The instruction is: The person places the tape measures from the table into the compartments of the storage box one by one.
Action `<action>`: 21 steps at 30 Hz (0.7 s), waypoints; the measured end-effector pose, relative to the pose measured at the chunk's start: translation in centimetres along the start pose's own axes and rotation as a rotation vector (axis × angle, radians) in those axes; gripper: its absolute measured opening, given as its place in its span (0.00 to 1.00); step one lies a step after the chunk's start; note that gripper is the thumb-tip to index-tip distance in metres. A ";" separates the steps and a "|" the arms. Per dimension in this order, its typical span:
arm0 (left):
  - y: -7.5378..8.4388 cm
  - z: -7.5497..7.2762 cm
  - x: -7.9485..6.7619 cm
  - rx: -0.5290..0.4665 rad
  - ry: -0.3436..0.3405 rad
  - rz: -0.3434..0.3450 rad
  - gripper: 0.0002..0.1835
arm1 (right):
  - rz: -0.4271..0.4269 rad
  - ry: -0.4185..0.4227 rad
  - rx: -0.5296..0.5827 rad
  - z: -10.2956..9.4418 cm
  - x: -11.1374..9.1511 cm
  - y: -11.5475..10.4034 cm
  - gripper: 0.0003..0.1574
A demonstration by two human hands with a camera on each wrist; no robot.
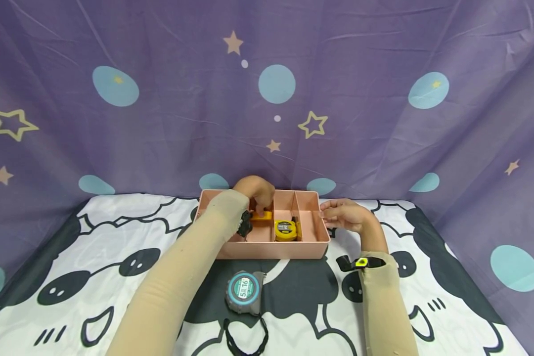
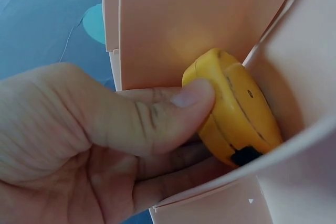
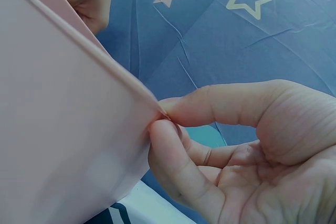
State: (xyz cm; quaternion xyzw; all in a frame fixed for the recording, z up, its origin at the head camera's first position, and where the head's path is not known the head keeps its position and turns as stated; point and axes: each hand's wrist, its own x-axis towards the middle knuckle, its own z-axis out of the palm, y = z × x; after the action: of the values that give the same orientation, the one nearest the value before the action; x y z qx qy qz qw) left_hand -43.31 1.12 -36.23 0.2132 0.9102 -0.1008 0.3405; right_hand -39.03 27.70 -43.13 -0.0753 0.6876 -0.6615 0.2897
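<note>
A pink divided box (image 1: 273,250) stands at the back of the cloth. My left hand (image 1: 257,192) reaches over its far side into a left-of-middle compartment. There it pinches a yellow tape measure (image 2: 231,108) between thumb and fingers, close against the box walls; in the head view its yellow case (image 1: 262,216) is partly covered by the hand. My right hand (image 1: 347,216) is at the box's right end, and its thumb and finger (image 3: 181,156) pinch the rim corner. Another yellow tape measure (image 1: 286,231) lies in the compartment to the right, with a narrow yellow-and-black item (image 1: 297,228) beside it.
In front of the box lies a grey tape measure (image 1: 243,292) with a blue ring and a black wrist strap (image 1: 247,352). A black-and-white cartoon cloth (image 1: 160,296) covers the table. Behind the box hangs a purple curtain (image 1: 182,99).
</note>
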 end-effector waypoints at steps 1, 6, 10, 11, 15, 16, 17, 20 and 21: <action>0.0 0.0 0.0 0.022 0.003 0.006 0.08 | 0.001 0.000 0.001 0.0 0.0 0.0 0.07; -0.1 0.0 0.2 0.040 0.010 0.008 0.12 | 0.001 -0.003 0.005 0.1 0.0 0.0 0.07; -0.3 0.1 0.4 0.006 0.018 -0.004 0.16 | 0.001 -0.003 0.008 0.1 0.0 0.0 0.07; -0.3 0.1 0.5 -0.004 0.019 -0.005 0.17 | 0.000 -0.005 0.006 0.1 -0.1 0.0 0.07; -0.4 0.1 0.6 -0.019 0.026 -0.002 0.16 | 0.003 0.002 0.008 0.1 0.0 0.1 0.07; -0.4 0.2 0.6 -0.027 0.028 -0.003 0.16 | 0.002 -0.001 0.004 0.1 0.0 0.1 0.07; -0.5 0.2 0.6 -0.037 0.031 -0.004 0.15 | 0.002 0.002 0.004 0.1 -0.1 0.0 0.07; -0.5 0.2 0.5 -0.079 0.041 -0.008 0.14 | 0.000 -0.002 -0.003 0.1 -0.1 0.0 0.07; -0.5 0.2 0.5 -0.089 0.044 -0.009 0.14 | 0.000 -0.002 -0.004 0.0 -0.1 0.0 0.07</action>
State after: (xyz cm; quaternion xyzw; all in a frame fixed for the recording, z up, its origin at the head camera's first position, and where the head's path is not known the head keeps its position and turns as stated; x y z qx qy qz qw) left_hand -43.75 0.83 -36.70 0.1961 0.9219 -0.0569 0.3292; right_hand -38.96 27.72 -43.12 -0.0766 0.6886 -0.6600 0.2905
